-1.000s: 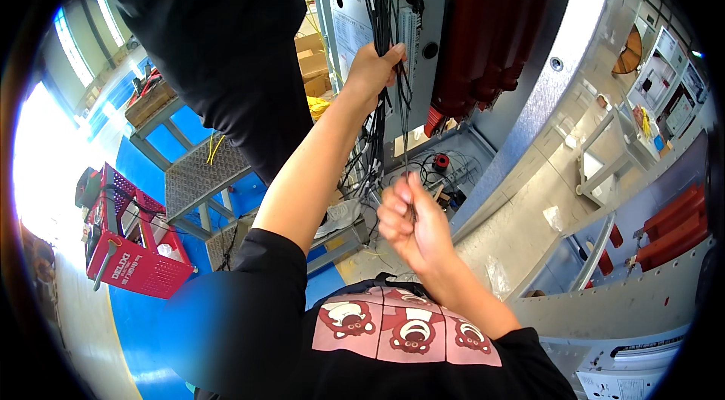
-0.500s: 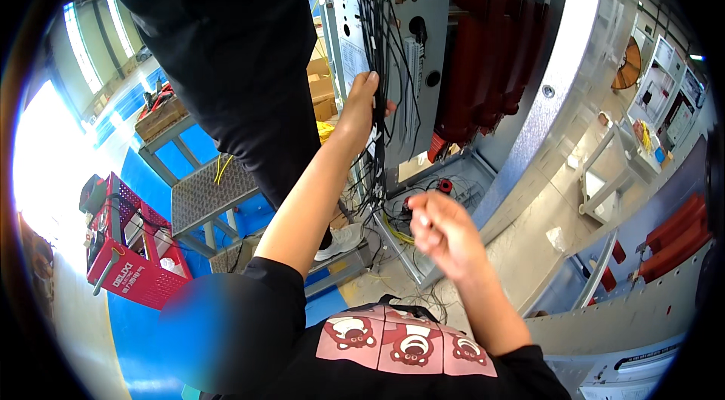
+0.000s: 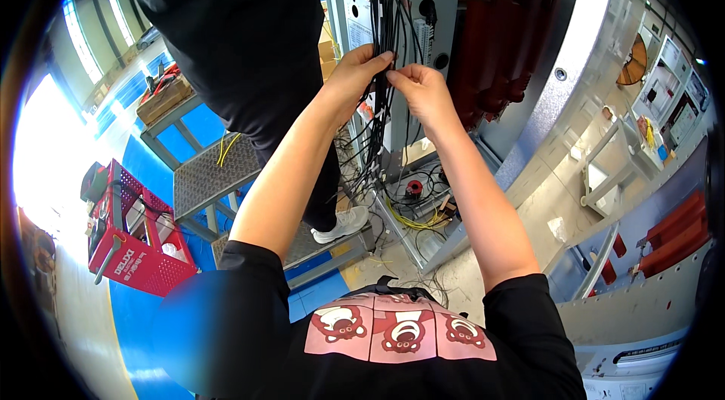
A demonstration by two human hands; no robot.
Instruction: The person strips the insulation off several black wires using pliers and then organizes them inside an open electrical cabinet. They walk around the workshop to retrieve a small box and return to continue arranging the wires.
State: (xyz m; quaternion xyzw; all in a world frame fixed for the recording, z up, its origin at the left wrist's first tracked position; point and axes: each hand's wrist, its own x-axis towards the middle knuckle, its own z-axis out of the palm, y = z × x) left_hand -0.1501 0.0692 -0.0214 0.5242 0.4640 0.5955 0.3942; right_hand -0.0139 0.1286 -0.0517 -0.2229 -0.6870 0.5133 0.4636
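A thick bundle of black wires [image 3: 387, 3] hangs down the front of a grey metal housing [image 3: 442, 26] inside a cabinet. My left hand [image 3: 353, 81] is closed round the bundle from its left side, with the thumb across the front. At the bundle's right edge, my right hand [image 3: 427, 94] pinches with thumb and forefinger, close to the left thumb. Whatever lies in that pinch is too small to make out. Below my hands the loose wire ends fan out toward the cabinet floor.
Dark red insulators [image 3: 487, 52] stand to the right inside the cabinet, behind its metal frame edge [image 3: 559, 71]. A person in black trousers [image 3: 234, 30] stands close at left on a metal step [image 3: 215, 177]. A red tool cart [image 3: 140, 249] is farther left; a red spool [image 3: 414, 188] lies below.
My right hand has moved up to the wire bundle and met my left hand there. The left hand's grip now has its thumb across the bundle. The view has shifted slightly.
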